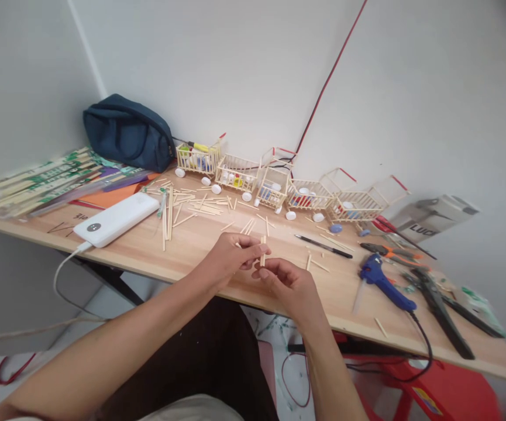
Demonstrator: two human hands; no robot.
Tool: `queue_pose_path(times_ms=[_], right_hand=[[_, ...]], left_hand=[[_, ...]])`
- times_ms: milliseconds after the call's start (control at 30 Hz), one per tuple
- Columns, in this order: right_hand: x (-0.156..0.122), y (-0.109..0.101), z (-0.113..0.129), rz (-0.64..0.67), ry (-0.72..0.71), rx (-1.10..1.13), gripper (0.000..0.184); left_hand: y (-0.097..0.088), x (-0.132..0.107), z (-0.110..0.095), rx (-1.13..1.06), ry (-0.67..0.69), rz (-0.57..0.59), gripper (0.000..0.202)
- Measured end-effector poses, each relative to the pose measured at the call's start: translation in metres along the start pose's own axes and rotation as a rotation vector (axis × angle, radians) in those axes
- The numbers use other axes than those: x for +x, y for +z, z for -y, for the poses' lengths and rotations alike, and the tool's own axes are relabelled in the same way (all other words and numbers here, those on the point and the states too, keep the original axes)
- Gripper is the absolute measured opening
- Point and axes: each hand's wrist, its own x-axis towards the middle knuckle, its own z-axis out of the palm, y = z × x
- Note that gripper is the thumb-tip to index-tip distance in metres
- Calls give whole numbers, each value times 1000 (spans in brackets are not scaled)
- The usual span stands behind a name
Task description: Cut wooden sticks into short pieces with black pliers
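Note:
Short pale wooden sticks (263, 250) stand upright side by side between my two hands, just above the table's front edge. My left hand (240, 251) is closed, its thumb and fingers pinching them. From the right, my right hand (285, 282) pinches near their lower ends, its fingertips partly hidden. Loose cut sticks (209, 204) lie scattered on the table beyond my hands. A black pen (323, 246) rests to the right of them, with a few more stick pieces (309, 261) nearby.
Several small stick-built carts (272, 186) line the wall. On the left are a white power bank (116, 219), packaged sticks (37, 181) and a blue bag (127, 133). A blue glue gun (386, 282), orange-handled pliers (388, 252) and a black cutter-like tool (441, 313) lie right.

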Motion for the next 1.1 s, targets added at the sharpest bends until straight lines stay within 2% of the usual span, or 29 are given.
queue_pose_path(times_ms=[200, 267, 400, 500, 633, 800, 967, 1100], right_hand=[[-1, 5, -2, -48, -5, -11, 30], [-3, 5, -3, -88, -33, -118, 27], [-9, 2, -10, -194, -196, -428, 19], [-11, 1, -16, -226, -270, -490, 19], [-13, 3, -19, -222, -226, -437, 20], [-16, 4, -22, -147, -86, -174, 29], [-20, 5, -26, -149, -70, -21, 30], [-21, 8, -26, -177, -76, 3, 28]], left_hand=[[6, -1, 5, 58, -3, -41, 33], [6, -1, 7, 78, 10, -23, 33], [5, -1, 12, 132, -5, 11, 32], [5, -1, 14, 150, -9, 16, 31], [8, -3, 16, 164, 7, 1, 27], [13, -7, 19, 169, 68, -22, 22], [19, -13, 22, 59, -4, -31, 23], [22, -18, 21, 13, 6, -1, 28]])
